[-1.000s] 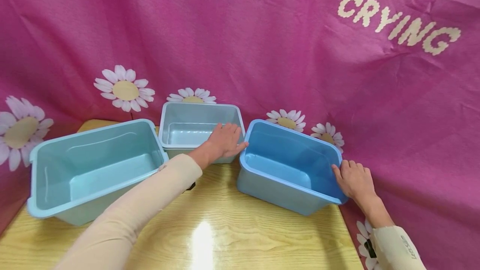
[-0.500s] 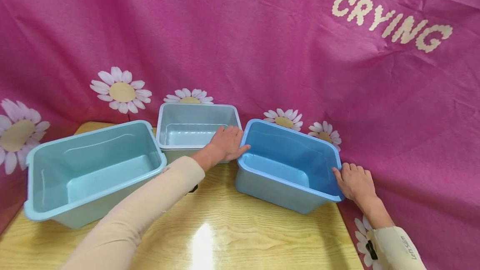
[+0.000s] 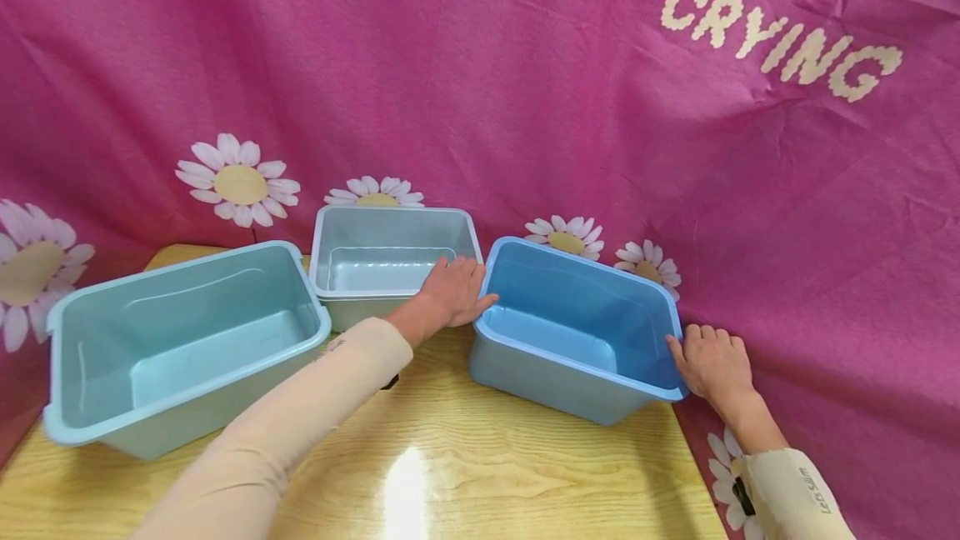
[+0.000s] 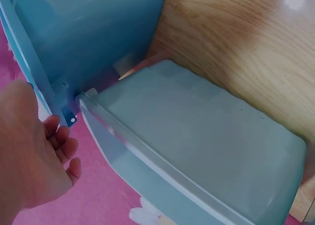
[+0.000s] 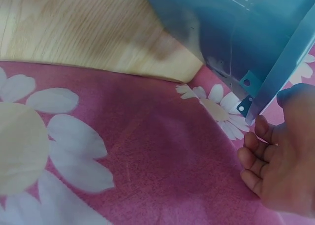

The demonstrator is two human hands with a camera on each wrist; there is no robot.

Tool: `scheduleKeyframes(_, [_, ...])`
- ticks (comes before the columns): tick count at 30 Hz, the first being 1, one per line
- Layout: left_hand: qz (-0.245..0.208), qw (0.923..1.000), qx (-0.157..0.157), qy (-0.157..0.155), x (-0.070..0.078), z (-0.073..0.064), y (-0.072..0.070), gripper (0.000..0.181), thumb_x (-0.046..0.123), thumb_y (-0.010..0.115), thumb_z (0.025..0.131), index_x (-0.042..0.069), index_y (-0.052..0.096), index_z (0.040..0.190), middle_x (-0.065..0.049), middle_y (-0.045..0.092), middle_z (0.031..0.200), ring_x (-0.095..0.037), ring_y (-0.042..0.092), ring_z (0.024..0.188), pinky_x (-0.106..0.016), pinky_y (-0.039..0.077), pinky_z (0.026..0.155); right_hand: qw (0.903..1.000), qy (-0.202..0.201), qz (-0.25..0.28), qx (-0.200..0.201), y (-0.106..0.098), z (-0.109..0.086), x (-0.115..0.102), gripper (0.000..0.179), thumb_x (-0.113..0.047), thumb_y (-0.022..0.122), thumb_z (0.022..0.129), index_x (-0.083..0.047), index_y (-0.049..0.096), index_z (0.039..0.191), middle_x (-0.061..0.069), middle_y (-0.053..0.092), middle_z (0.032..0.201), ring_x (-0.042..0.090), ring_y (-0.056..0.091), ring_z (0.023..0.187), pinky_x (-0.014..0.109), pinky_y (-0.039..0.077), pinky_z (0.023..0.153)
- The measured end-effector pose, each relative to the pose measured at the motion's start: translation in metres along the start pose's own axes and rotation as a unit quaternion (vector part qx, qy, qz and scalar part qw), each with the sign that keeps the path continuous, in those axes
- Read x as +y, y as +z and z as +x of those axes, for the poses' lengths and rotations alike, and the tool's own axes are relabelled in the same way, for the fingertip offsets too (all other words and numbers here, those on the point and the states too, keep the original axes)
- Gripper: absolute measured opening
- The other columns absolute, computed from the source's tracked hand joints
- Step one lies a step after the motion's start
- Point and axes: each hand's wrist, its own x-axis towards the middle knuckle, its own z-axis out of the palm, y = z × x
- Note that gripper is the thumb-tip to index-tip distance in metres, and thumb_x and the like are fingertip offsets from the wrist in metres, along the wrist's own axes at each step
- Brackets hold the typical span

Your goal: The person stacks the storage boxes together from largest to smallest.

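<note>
A blue plastic bin (image 3: 555,373) stands on the right part of the table, with both hands at its ends. My left hand (image 3: 452,292) grips its left rim, the thumb over the edge and the fingers bent outside below it. In the left wrist view those curled fingertips (image 4: 66,148) show beside the bin's corner. At the opposite end my right hand (image 3: 712,363) holds the right rim, thumb inside. The right wrist view shows its bent fingers (image 5: 253,158) under the rim. A grey-blue bin (image 3: 367,307) sits behind my left hand, partly covered by it.
On the left stands a larger teal bin (image 3: 187,402), below which my left sleeve (image 3: 300,407) crosses. All the bins sit on a wooden table (image 3: 487,473). A pink cloth (image 3: 480,82) with printed daisies hangs close behind and along the right edge.
The head view has shifted slightly, so the bins appear a little further left. Both hands stay at the blue bin's rims; no clear movement of the bins on the table shows.
</note>
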Motion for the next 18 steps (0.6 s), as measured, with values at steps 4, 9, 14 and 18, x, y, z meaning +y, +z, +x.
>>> scheduleKeyframes(4, [0.003,1.0,-0.008,-0.001,0.0003,0.0011,0.003,0.058,0.055,0.041,0.101,0.007,0.048,0.134,-0.007,0.054,0.124,-0.022,0.05,0.113,-0.042,0.039,0.1,0.9998,-0.002,-0.011,-0.016,0.0004,0.0,0.0006,0.039,-0.027,0.056,0.099,0.01,0.054,0.087,0.024,0.055,0.077,0.045,0.057,0.077,0.054,0.046,0.067])
scheduleKeyframes(9, [0.001,1.0,-0.009,0.001,0.0011,0.0023,0.006,0.053,0.052,0.042,0.102,0.007,0.049,0.13,-0.007,0.055,0.117,-0.022,0.051,0.109,-0.041,0.04,0.096,0.9994,-0.008,-0.017,-0.03,0.0007,-0.0012,0.0001,0.038,-0.026,0.056,0.099,0.009,0.054,0.084,0.022,0.055,0.074,0.043,0.057,0.074,0.052,0.047,0.065])
scheduleKeyframes(14, [0.006,0.9999,-0.011,0.003,0.0014,0.0026,0.0066,0.049,0.048,0.045,0.102,0.007,0.049,0.128,-0.006,0.053,0.113,-0.022,0.05,0.108,-0.039,0.041,0.093,0.9991,-0.016,-0.021,-0.032,0.002,-0.0008,0.0012,0.037,-0.025,0.055,0.099,0.008,0.052,0.083,0.02,0.053,0.072,0.042,0.057,0.075,0.052,0.045,0.065])
scheduleKeyframes(18, [-0.003,0.9998,-0.018,0.006,0.0007,0.0038,0.0075,0.047,0.046,0.045,0.102,0.006,0.049,0.126,-0.007,0.052,0.113,-0.022,0.049,0.108,-0.04,0.04,0.093,0.9991,-0.018,-0.022,-0.032,0.0029,-0.0009,0.0017,0.036,-0.025,0.056,0.099,0.008,0.052,0.083,0.019,0.052,0.072,0.041,0.056,0.075,0.051,0.045,0.065])
